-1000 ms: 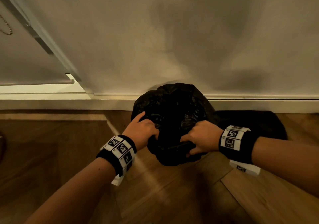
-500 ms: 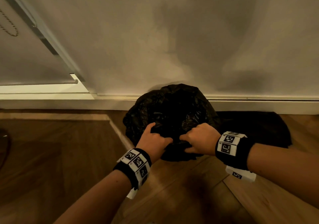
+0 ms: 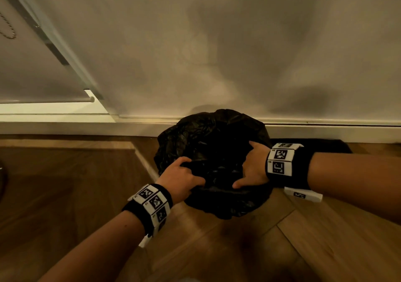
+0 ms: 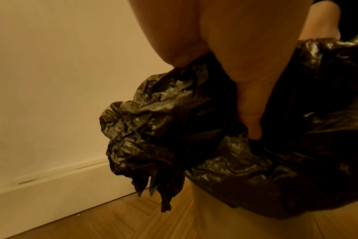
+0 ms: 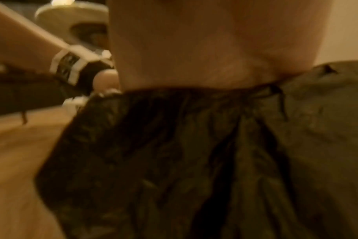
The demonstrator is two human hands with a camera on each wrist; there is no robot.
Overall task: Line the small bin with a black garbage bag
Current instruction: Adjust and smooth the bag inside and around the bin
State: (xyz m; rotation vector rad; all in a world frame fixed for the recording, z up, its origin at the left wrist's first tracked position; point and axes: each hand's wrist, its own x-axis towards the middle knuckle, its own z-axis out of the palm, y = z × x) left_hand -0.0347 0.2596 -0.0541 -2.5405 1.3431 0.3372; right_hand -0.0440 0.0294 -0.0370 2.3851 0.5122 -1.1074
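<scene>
Black garbage bag (image 3: 213,151) is sitting draped over the small bin (image 4: 235,215) on the floor by the wall. Left hand (image 3: 181,178) and right hand (image 3: 252,168) are pinching bunched film. It looks thin, light, slippery and tearable; gripping the gathered hem seems best.

Wooden floor (image 3: 91,194) under bag-draped bin (image 4: 225,210), by the skirting board (image 3: 65,127).

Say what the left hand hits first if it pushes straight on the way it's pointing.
Likely the black garbage bag: the left hand already grips its near edge, fingers aimed into the opening. The right hand lies farther along; depth unclear.
</scene>
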